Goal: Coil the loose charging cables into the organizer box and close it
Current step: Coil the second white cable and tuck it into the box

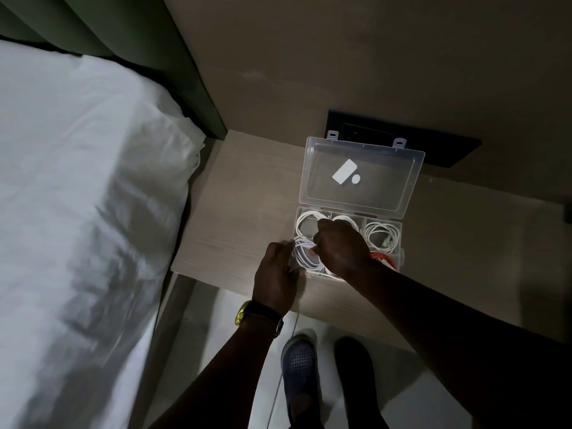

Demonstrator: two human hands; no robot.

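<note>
Pressing a white cable into the box's near-left compartment, my right hand is closed on it; my left hand, fingers loosely curled, steadies the corner. Lid stands open.

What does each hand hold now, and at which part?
Both hands are at the white cable in the box's near-left compartment: the right hand from above, the left hand at the coil's left edge. The exact hold cannot be told.

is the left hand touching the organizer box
Touching. The head view shows the left hand with its fingers against the near-left corner of the organizer box, no gap visible.
</note>
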